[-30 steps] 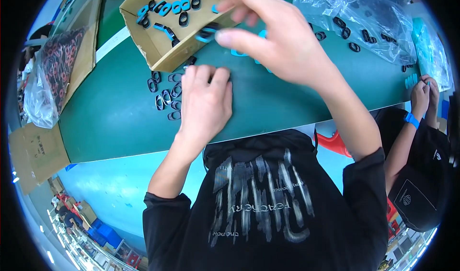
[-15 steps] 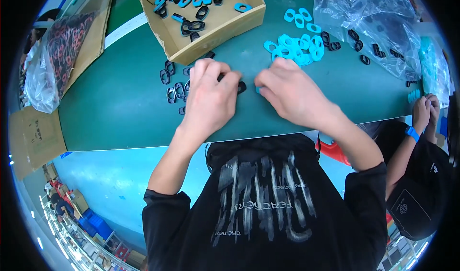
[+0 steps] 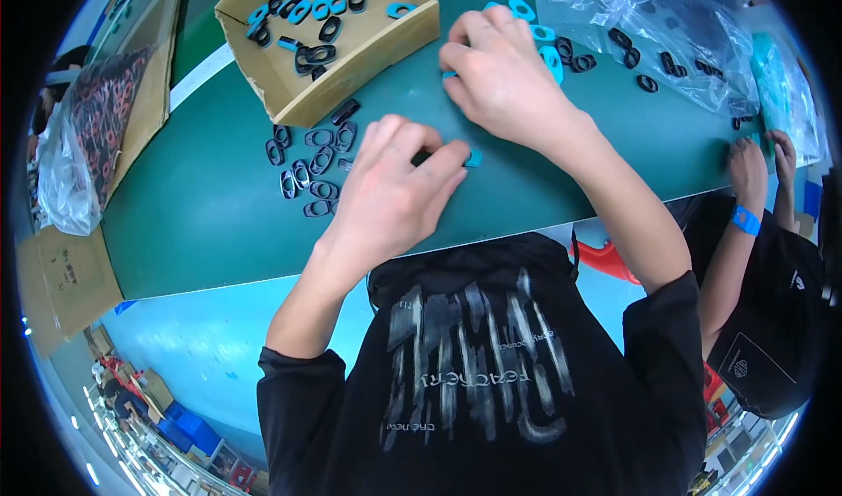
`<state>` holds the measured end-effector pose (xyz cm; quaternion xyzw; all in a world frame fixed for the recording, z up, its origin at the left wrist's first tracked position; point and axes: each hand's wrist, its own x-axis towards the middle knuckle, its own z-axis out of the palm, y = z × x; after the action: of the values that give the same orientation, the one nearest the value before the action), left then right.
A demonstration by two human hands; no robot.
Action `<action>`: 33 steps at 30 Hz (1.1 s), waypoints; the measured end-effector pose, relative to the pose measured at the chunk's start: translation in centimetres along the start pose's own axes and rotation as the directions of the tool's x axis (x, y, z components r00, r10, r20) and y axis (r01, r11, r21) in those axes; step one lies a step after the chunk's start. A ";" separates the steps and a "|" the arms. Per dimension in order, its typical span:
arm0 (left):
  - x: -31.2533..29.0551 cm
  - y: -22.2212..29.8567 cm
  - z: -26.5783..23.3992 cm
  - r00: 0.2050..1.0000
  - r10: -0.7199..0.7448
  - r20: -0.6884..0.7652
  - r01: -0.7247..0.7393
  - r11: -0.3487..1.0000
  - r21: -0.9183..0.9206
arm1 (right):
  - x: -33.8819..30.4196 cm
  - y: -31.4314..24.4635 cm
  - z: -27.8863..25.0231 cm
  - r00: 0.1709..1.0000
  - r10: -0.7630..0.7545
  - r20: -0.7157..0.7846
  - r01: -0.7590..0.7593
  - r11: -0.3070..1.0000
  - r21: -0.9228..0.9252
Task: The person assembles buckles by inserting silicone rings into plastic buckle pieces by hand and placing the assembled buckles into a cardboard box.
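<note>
My left hand [image 3: 395, 185] is closed at the front middle of the green table, pinching a black oval ring with a turquoise piece [image 3: 474, 158] at its fingertips. Most of that part is hidden by the fingers. Just left of this hand lie several loose black oval rings [image 3: 322, 160]. My right hand [image 3: 504, 79] reaches over the pile of flat turquoise oval rings [image 3: 551, 62] and covers much of it. Its fingers are curled down; whatever they grip, if anything, is out of sight.
A cardboard box [image 3: 360, 71] with several black-and-turquoise parts stands at the back left. Clear plastic bags [image 3: 653, 22] with black rings around them lie at the back right. A bag of red-and-black parts [image 3: 96, 119] is far left. A co-worker's hands [image 3: 750, 167] are at right.
My right hand has moved forward from the near middle to over the turquoise pile. My left hand stays near its place, with turquoise now showing at its fingertips. The whole view has shifted slightly.
</note>
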<state>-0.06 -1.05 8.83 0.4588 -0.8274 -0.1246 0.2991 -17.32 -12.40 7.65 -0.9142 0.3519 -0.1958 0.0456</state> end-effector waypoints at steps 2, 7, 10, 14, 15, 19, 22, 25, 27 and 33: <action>0.6 0.0 0.6 0.999 0.042 0.005 -0.042 0.999 -0.034 | 0.4 0.6 0.9 1.000 -0.006 -0.027 0.007 0.999 0.054; 1.0 -0.8 1.6 0.994 0.080 0.069 -0.074 0.994 -0.086 | -0.3 1.6 -1.8 0.978 0.158 -0.138 -0.076 0.880 0.470; 0.9 -0.9 0.9 0.996 0.055 0.076 -0.047 0.995 -0.093 | -2.7 0.6 -6.2 0.927 0.355 0.124 -0.333 0.624 0.707; 1.0 -1.4 0.6 0.992 0.064 0.112 -0.052 0.993 -0.103 | -7.1 0.7 -7.6 0.878 0.355 0.319 -0.475 0.582 0.660; 1.3 -1.4 0.5 0.990 0.071 0.126 -0.057 0.993 -0.105 | -8.2 0.8 -7.0 0.916 0.306 0.259 -0.401 0.685 0.609; 2.0 -1.9 0.0 0.978 0.086 0.191 -0.057 0.987 -0.151 | -11.0 0.7 -5.4 0.954 0.264 0.140 -0.298 0.879 0.373; 2.5 -2.0 -0.4 0.969 0.105 0.224 -0.069 0.985 -0.160 | -12.1 0.5 -5.1 0.940 0.327 0.097 -0.340 0.877 0.341; 2.7 -2.3 -0.6 0.962 0.097 0.256 -0.053 0.984 -0.171 | -12.9 0.2 -5.4 0.934 0.349 0.080 -0.354 0.864 0.358; 2.7 -2.8 -0.7 0.959 0.126 0.254 -0.078 0.978 -0.192 | -13.3 0.1 -5.6 0.937 0.339 0.084 -0.345 0.866 0.362; 3.1 -2.6 0.0 0.949 0.187 0.252 -0.129 0.965 -0.230 | -13.8 0.0 -5.2 0.940 0.334 0.065 -0.336 0.879 0.339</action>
<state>0.53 -5.10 8.78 0.3348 -0.8769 -0.2490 0.2387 -28.70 -3.03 7.92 -0.8177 0.4646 -0.2417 0.2391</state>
